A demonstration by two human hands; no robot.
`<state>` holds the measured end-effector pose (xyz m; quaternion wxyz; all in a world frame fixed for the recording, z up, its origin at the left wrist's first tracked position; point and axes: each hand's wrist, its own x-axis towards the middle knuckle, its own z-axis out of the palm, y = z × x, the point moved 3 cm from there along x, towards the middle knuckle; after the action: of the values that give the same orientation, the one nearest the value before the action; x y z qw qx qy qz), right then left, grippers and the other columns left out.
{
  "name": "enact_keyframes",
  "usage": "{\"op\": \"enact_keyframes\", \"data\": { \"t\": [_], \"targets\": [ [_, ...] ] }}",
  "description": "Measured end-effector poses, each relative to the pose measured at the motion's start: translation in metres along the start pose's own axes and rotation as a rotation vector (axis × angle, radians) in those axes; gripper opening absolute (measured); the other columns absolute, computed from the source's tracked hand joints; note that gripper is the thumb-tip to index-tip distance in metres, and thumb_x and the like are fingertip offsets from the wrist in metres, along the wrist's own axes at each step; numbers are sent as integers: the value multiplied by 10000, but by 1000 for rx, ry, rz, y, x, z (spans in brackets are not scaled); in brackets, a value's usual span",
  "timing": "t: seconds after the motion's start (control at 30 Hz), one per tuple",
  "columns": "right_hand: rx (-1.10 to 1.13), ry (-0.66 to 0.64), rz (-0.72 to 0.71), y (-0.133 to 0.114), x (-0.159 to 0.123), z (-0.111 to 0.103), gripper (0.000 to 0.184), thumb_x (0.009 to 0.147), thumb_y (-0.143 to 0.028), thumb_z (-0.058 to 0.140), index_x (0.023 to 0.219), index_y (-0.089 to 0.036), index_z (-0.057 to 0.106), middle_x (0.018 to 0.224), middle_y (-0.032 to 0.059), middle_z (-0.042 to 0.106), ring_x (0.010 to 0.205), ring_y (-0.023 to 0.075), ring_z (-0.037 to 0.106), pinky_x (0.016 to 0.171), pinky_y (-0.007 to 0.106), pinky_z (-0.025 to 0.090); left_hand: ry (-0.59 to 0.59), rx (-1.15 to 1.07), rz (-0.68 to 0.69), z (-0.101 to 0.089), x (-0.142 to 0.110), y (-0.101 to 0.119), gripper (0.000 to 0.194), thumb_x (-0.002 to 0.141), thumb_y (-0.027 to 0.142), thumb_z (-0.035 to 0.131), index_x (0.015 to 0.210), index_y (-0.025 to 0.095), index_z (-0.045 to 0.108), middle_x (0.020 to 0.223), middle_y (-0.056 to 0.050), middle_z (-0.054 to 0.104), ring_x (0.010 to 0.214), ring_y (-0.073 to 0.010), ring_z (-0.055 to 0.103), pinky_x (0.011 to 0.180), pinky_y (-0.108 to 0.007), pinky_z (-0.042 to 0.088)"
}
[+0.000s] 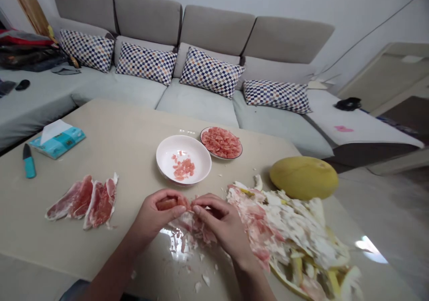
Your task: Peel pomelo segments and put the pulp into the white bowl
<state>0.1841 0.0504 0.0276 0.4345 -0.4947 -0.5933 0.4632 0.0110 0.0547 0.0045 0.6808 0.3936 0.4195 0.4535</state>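
My left hand [156, 214] is closed around a piece of pink pomelo flesh [182, 201], just in front of the white bowl. Thumb and fingers of my right hand [219, 218] pinch the right end of the same piece, and the two hands nearly meet. Below them, torn membrane scraps [192, 229] lie on the table. A few bits of pink pulp [183, 169] sit in the white bowl [162, 158]. Behind it a dark-rimmed plate [203, 141] is heaped with pulp [221, 142]. Unpeeled pomelo segments [100, 200] lie to the left.
A whole yellow pomelo [303, 177] and a large pile of peel and membranes [295, 225] are at the right. On the left are a blue tissue pack [60, 141] and a teal-handled knife [29, 165]. A grey sofa [197, 100] stands behind the table [117, 135].
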Motion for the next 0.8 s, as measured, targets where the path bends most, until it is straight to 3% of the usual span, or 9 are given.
{"op": "enact_keyframes", "data": {
  "t": [0.23,0.4,0.63,0.8],
  "targets": [
    [-34,-73,25,1,1,4,111,805,-285,715,878,-203,726,891,37,679,750,154,636,662,248,500,15,65,53,0,3,0,168,704,232,789,845,182,713,845,-16,729,828,-162,683,784,-250,538],
    [-55,-21,-2,2,1,3,100,784,-292,736,810,-195,732,841,40,675,724,158,634,628,247,493,17,83,61,1,3,-1,177,691,235,793,837,173,714,844,-30,733,826,-179,688,786,-272,546],
    [371,-76,260,24,6,6,235,746,-385,790,791,-173,700,625,0,636,541,111,571,517,213,449,48,39,18,1,0,1,205,688,251,805,852,180,703,854,-34,752,814,-187,701,753,-286,567],
    [585,52,294,32,14,0,270,658,-366,858,806,-183,727,658,-21,637,544,74,534,533,186,451,46,-15,73,-2,-2,7,186,732,269,780,879,191,695,892,-36,760,847,-182,703,758,-262,554]
  ]
}}
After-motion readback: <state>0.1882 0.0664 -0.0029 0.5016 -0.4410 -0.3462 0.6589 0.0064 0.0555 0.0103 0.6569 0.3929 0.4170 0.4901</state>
